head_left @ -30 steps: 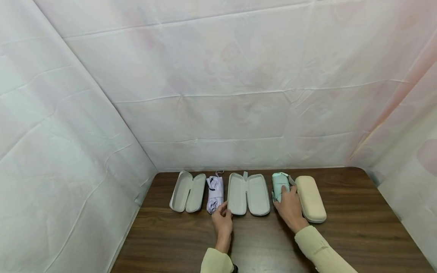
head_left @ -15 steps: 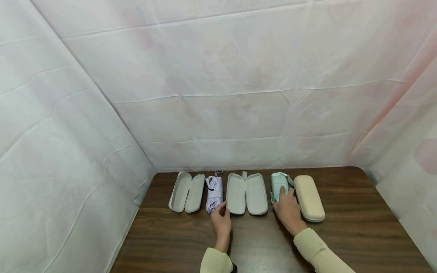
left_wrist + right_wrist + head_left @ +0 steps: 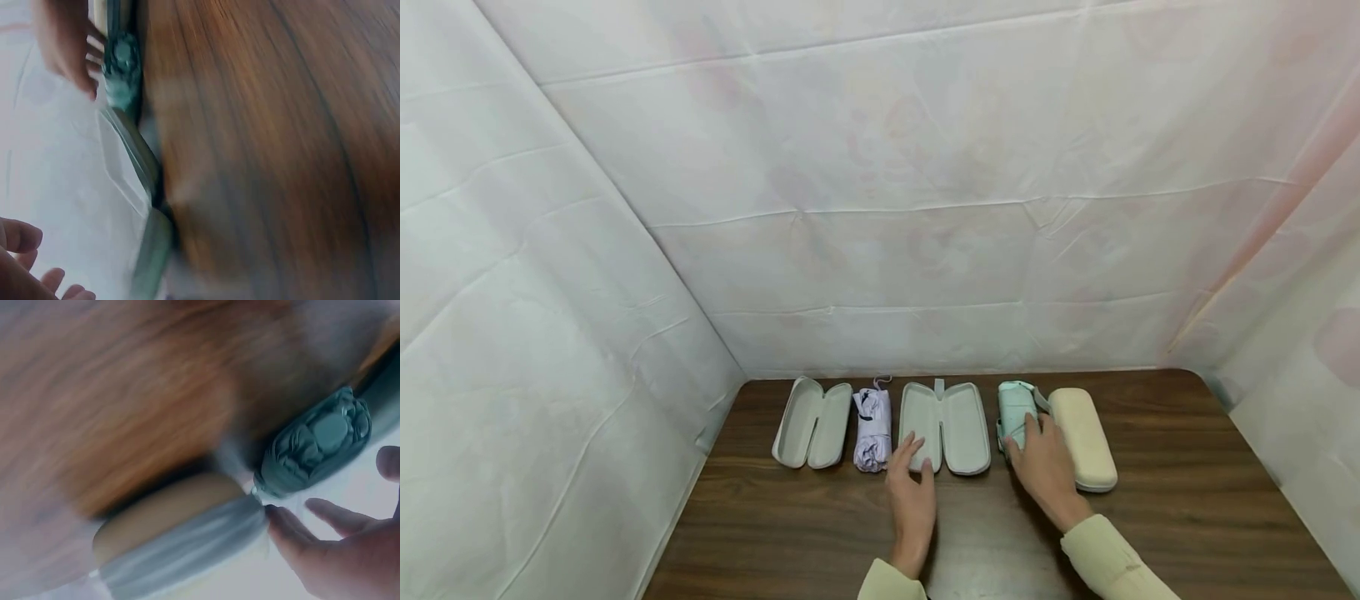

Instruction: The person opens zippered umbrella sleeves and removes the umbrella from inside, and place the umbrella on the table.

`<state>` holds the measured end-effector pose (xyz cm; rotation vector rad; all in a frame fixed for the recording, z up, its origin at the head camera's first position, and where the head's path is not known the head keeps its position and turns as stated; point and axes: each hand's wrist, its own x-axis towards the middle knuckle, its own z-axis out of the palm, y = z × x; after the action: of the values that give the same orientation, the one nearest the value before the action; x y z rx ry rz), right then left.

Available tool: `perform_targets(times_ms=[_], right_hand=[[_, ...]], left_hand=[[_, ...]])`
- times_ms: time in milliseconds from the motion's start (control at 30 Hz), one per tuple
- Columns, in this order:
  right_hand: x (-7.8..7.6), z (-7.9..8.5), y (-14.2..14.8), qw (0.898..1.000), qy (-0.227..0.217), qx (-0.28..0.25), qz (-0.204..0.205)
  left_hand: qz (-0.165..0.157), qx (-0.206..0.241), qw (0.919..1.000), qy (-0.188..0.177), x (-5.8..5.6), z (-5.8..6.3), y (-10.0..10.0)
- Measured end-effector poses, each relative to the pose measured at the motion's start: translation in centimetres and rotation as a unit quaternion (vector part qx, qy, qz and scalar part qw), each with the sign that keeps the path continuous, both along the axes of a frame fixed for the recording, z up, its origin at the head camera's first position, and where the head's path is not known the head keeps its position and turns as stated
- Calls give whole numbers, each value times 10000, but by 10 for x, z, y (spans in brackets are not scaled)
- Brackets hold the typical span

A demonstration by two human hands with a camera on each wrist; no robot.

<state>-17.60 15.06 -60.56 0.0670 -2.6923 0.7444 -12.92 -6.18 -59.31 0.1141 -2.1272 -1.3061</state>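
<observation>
My left hand [image 3: 912, 502] hovers at the front end of the middle open case [image 3: 966, 433], fingers spread and holding nothing. In the left wrist view the fingers of that hand [image 3: 25, 269] show at the lower left, beside the case's edge. My right hand [image 3: 1047, 467] is over the near end of a teal folded umbrella [image 3: 1017, 408]. The right wrist view has its fingers parted beside the teal bundle, with a fingertip right at the cream hard case [image 3: 172, 519], which is closed. Left of the middle case lies a lavender folded umbrella [image 3: 872, 429] with a wrist cord.
Another open, pale-lined case [image 3: 831, 425] lies at the left end of the row. Everything stands near the back edge of a dark wooden table [image 3: 775, 533]. White patterned cloth [image 3: 880, 267] hangs behind and at both sides.
My left hand has moved right, from beside the lavender umbrella to over the front of the middle case. My right hand has drawn back slightly and loosened from the teal umbrella.
</observation>
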Motion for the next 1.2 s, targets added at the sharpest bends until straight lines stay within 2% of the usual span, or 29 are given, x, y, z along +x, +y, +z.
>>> perform_targets(times_ms=[133, 200, 333, 400, 567, 900, 1200], right_hand=[[3, 7, 8, 9980, 626, -104, 52], [3, 9, 14, 9955, 932, -167, 60], [1, 13, 31, 9907, 1349, -199, 31], [1, 14, 41, 9890, 1467, -177, 11], [2, 18, 62, 9871, 1593, -153, -110], [1, 16, 90, 9863, 1637, -112, -179], [2, 15, 107, 9913, 1312, -32, -40]], left_hand=[[-433, -140, 9990, 41, 6, 6, 17], [-691, -72, 9976, 6, 9, 7, 25], [-1053, -112, 9944, 34, 11, 10, 38], [-1179, -226, 9926, 164, 12, 10, 44], [-1449, -539, 9873, 359, 11, 6, 58], [-2031, -782, 9759, -179, 15, 5, 82], [-2459, -1210, 9612, -298, 18, 2, 95]])
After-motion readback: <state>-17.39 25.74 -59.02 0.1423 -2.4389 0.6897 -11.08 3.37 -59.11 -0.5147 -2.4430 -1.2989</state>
